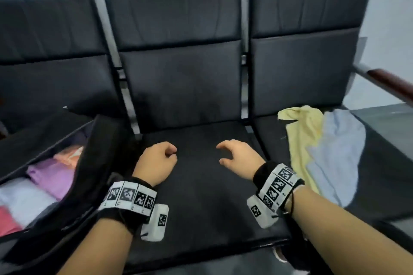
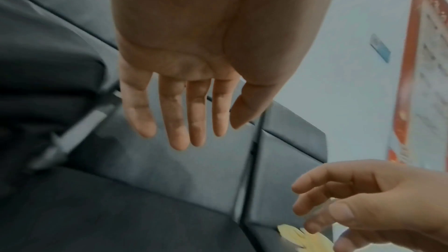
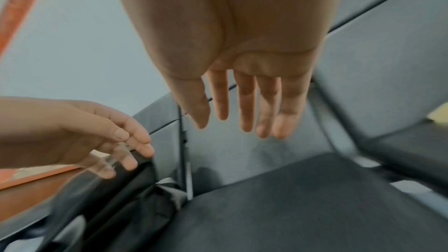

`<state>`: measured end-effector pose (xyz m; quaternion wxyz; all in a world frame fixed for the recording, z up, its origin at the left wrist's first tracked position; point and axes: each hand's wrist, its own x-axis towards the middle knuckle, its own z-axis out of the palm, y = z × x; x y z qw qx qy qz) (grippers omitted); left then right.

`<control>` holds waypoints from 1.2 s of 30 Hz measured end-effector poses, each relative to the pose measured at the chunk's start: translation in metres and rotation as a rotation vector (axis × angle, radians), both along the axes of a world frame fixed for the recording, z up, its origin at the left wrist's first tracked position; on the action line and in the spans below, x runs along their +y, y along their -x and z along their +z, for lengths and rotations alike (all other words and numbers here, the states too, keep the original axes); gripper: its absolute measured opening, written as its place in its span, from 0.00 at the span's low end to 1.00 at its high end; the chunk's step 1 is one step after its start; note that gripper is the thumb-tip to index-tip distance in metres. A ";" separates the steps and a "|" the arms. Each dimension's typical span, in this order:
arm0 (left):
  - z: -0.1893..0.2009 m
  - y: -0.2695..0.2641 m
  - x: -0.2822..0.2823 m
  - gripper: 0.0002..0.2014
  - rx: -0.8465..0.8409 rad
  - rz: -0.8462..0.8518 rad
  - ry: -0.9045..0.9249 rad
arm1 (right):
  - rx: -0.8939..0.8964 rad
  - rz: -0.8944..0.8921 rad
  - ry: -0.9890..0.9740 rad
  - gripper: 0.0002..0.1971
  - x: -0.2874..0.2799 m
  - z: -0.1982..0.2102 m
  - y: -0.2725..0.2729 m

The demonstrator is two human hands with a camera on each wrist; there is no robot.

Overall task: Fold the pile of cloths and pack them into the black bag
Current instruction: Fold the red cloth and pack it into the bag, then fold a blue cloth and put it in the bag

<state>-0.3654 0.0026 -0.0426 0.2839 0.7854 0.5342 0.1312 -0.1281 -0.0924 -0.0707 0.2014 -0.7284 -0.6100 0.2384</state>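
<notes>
The black bag [image 1: 96,163] lies unzipped on the left seat, with folded purple [image 1: 52,177], pink, white and red cloths inside. A yellow cloth [image 1: 301,140] and a light blue cloth [image 1: 335,156] lie loose and overlapping on the right seat. My left hand [image 1: 156,163] hovers over the middle seat beside the bag, fingers relaxed and empty, as the left wrist view shows [image 2: 179,118]. My right hand [image 1: 237,154] hovers over the same seat, left of the cloths, fingers loose and empty [image 3: 242,110].
Three black padded seats [image 1: 201,196] stand in a row against a pale wall. A wooden armrest [image 1: 388,83] juts out at the far right. A red banner [image 2: 417,83] hangs on the wall.
</notes>
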 end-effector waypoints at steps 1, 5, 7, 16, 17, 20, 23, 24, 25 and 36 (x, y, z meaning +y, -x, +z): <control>-0.007 -0.032 -0.009 0.11 -0.001 -0.041 0.013 | 0.002 -0.068 -0.001 0.22 -0.016 -0.010 -0.028; -0.034 -0.147 -0.045 0.11 -0.018 -0.174 0.069 | -0.045 -0.315 0.057 0.23 -0.070 -0.055 -0.125; -0.046 -0.193 -0.059 0.11 -0.025 -0.214 0.099 | -0.099 -0.424 0.101 0.24 -0.088 -0.073 -0.163; -0.089 -0.290 -0.095 0.10 0.004 -0.299 0.218 | -0.072 -0.684 0.243 0.20 -0.116 -0.124 -0.262; -0.091 -0.292 -0.096 0.10 0.004 -0.300 0.224 | -0.065 -0.683 0.235 0.18 -0.117 -0.129 -0.266; -0.097 -0.295 -0.097 0.10 0.005 -0.293 0.232 | 0.020 -0.721 0.197 0.11 -0.118 -0.130 -0.279; -0.097 -0.293 -0.099 0.10 -0.033 -0.295 0.241 | 0.157 -0.782 -0.007 0.09 -0.122 -0.113 -0.286; -0.095 -0.291 -0.099 0.10 -0.063 -0.290 0.245 | 0.193 -0.778 -0.118 0.10 -0.121 -0.102 -0.283; -0.092 -0.291 -0.100 0.10 -0.097 -0.285 0.255 | 0.227 -0.762 -0.236 0.12 -0.120 -0.089 -0.277; -0.006 -0.212 -0.106 0.15 -0.818 -0.065 0.553 | 0.337 -0.169 -0.566 0.08 -0.085 0.007 -0.111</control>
